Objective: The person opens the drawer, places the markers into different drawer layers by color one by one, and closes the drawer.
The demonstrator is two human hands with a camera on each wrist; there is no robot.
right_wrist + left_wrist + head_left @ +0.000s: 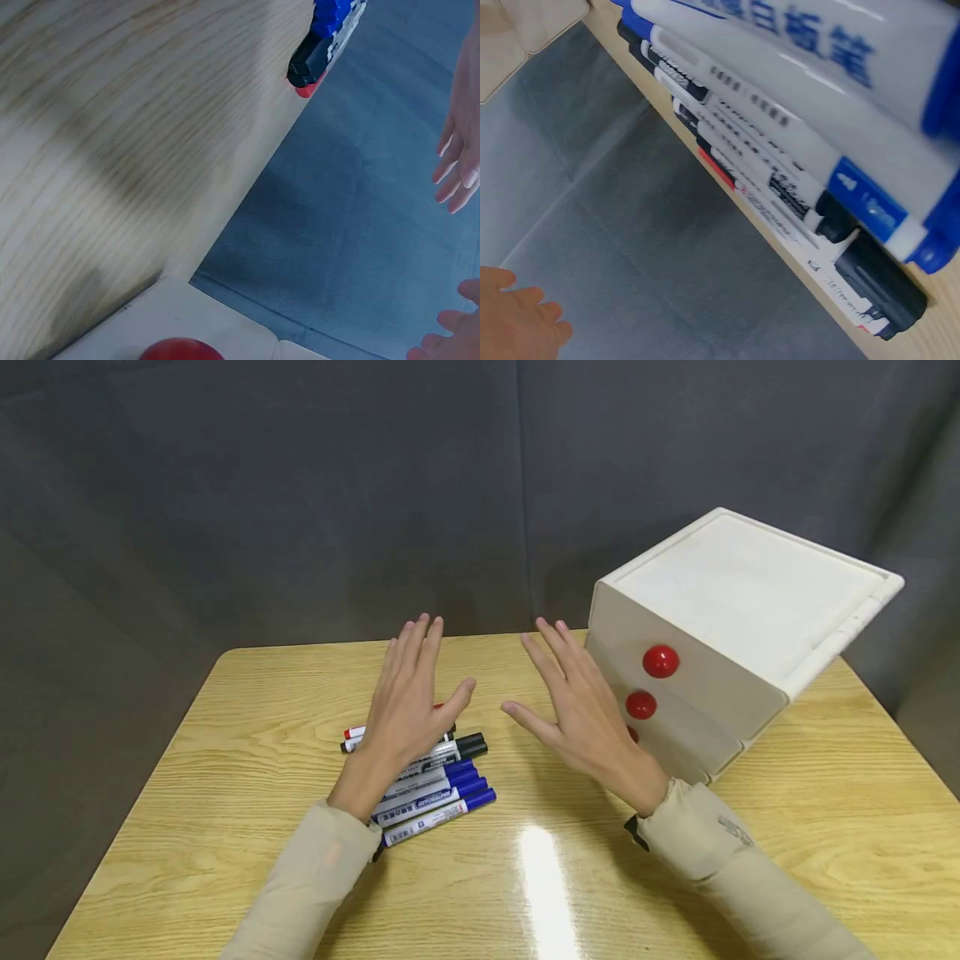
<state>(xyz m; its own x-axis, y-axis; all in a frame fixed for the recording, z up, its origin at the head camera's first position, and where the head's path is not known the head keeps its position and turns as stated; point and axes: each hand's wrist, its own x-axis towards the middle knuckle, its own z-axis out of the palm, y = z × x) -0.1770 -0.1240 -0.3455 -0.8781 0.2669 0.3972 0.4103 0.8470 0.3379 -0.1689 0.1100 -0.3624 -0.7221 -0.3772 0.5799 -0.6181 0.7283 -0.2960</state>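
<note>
Both hands hover over the table with fingers straight and spread, holding nothing. The left hand (pixel 408 706) is above a row of whiteboard markers (pixel 423 806), hiding part of them. Blue-capped ones lie closest to me, black-capped ones behind, and a red-capped one at the back. In the left wrist view the markers (pixel 742 112) fill the upper right, lying side by side. My right hand (pixel 588 718) is in front of a white drawer box (pixel 750 593) with round red knobs (pixel 661 662), and appears apart from it. Part of the lowest visible knob is hidden behind that hand.
The wooden table (pixel 225 777) ends at a dark grey curtain (pixel 337 502) behind it. The drawer box stands at the table's right side, turned at an angle, with its knobbed fronts facing left toward me. A bright light reflection lies on the tabletop near the front.
</note>
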